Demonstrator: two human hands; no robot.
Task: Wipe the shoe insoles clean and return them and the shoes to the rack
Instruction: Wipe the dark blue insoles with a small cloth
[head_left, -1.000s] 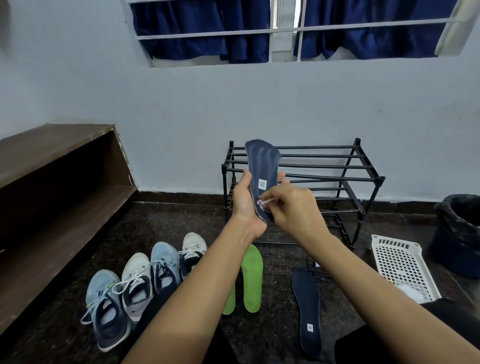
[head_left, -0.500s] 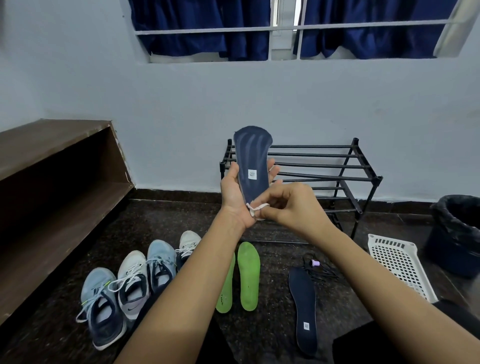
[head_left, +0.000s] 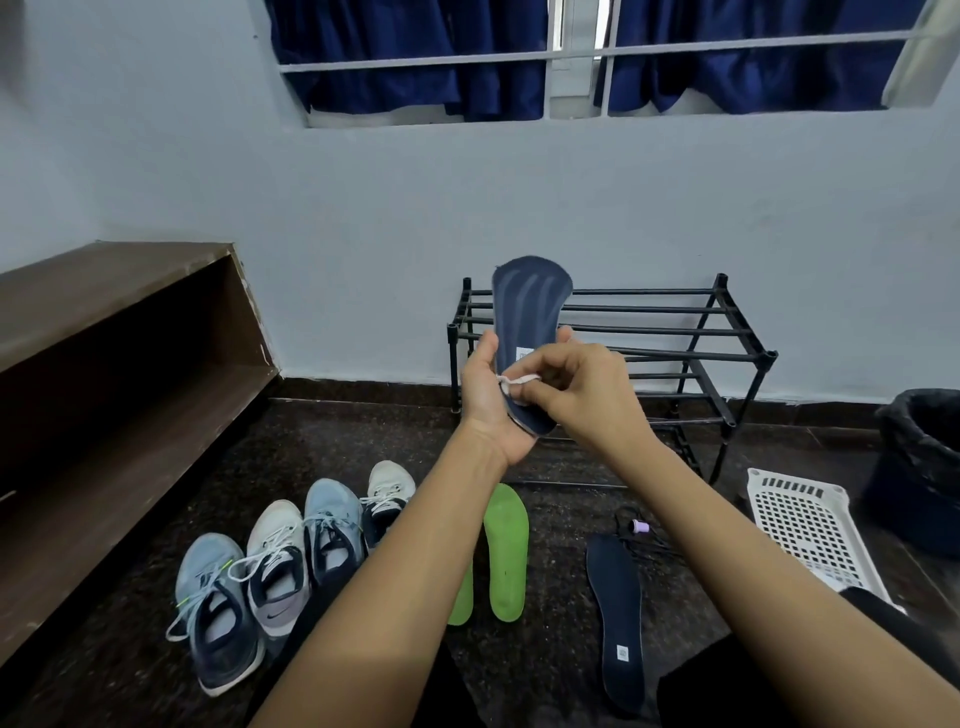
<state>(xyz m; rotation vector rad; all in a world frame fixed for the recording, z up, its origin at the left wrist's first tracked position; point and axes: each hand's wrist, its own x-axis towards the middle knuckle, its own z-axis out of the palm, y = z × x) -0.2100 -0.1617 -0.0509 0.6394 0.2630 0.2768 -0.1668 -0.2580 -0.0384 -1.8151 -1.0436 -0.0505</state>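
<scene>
Insole (head_left: 530, 312), navy, held upright before rack (head_left: 675, 332): left hand (head_left: 488, 400) grips lower half to brace it, right hand (head_left: 582, 389) pinches white wipe (head_left: 517, 380) against its face for scrubbing. Floor: green insoles (head_left: 506, 551), second navy insole (head_left: 615, 618), shoes (head_left: 275, 561), white tray (head_left: 810, 525). Green insoles lie between person and rack, likely step hazard.

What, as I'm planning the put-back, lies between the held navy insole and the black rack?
Nothing visible does. The left hand holds the navy insole upright in front of the black rack, whose visible bars carry nothing; the right hand pinches a white wipe against it.
</scene>
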